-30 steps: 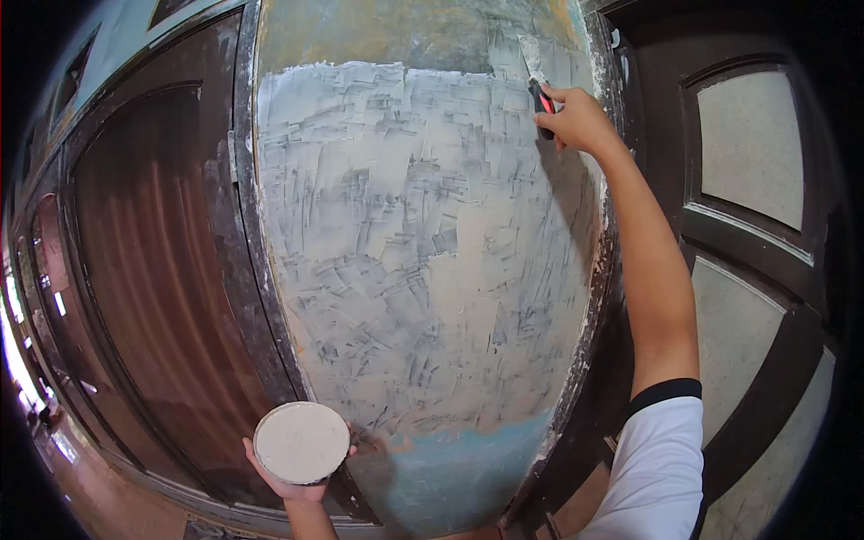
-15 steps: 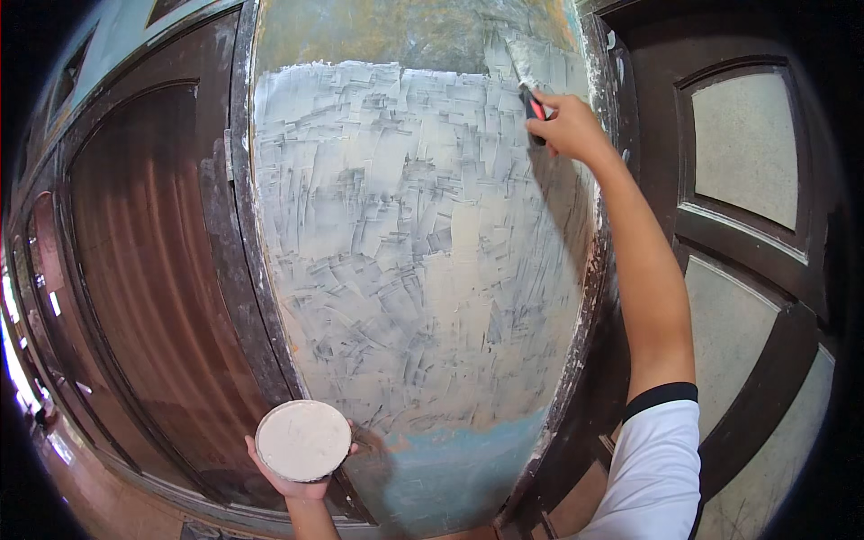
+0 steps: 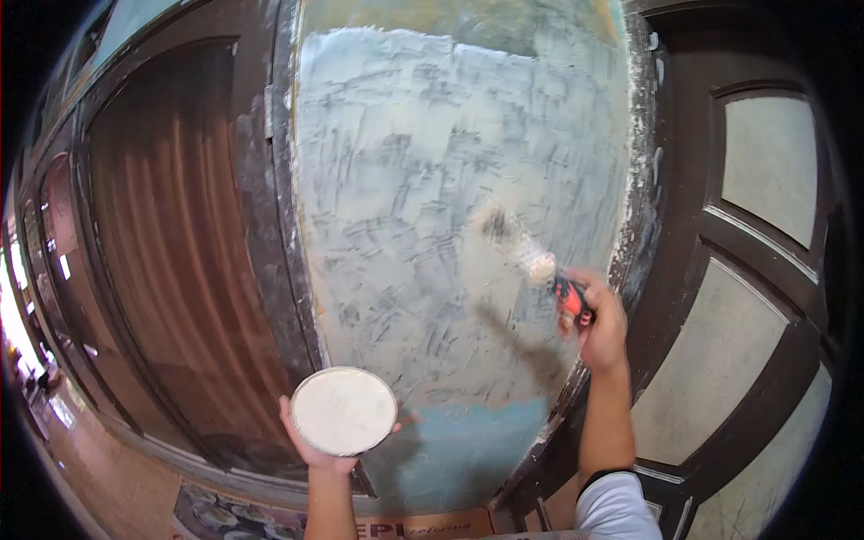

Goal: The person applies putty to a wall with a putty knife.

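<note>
The fingers of the right hand are wrapping tight around the red handle of a putty knife, thumb side up, so the hand is closed on the tool. The blade is pointing up and to the left from the fist and is blurred; its tip is lying against or just off the wall panel, and it cannot be told which. A pale smear of filler is sitting on the blade near the handle. The forearm is rising from the lower edge, with a white sleeve with a dark cuff showing at the bottom.

The fingers of the left hand are curling up around the rim of a round shallow bowl, cradling it from beneath, fingertips showing at both sides. The bowl is holding a flat, full layer of off-white putty that is reaching nearly to the rim. It is being held low, in front of the bottom of the panel, well apart from the knife.

The panel is carrying a streaky whitish-grey coat over most of its face, with a bare blue strip below. Dark brown wooden frames are flanking it: a ribbed brown shutter on the left and a panelled door on the right.
</note>
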The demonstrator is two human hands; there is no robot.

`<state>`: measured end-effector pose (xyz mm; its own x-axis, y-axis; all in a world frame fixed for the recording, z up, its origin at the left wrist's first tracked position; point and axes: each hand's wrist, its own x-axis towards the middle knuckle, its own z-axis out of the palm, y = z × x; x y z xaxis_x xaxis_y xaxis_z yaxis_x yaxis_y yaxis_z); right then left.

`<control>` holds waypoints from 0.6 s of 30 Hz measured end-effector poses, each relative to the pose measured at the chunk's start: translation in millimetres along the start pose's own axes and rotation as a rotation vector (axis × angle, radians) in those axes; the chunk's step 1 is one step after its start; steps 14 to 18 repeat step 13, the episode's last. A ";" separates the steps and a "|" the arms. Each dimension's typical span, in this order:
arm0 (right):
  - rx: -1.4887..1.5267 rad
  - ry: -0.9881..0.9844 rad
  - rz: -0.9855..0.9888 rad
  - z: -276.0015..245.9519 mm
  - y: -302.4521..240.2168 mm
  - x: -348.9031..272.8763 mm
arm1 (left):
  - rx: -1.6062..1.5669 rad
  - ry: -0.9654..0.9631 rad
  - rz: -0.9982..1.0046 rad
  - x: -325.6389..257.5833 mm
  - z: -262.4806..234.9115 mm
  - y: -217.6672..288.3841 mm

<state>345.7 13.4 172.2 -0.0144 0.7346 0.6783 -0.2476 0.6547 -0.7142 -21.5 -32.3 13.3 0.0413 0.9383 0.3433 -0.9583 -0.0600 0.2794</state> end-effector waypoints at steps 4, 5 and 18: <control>-0.135 -0.067 0.122 14.1 68.8 -75.6 | -0.136 -0.080 -0.173 10.4 13.9 -14.5; -0.131 -0.073 0.141 24.1 74.7 -85.8 | -0.114 -0.096 -0.183 12.1 13.9 -16.6; -0.658 -0.109 -0.075 33.9 107.7 -142.2 | -0.019 -0.085 -0.205 1.2 -4.0 -12.0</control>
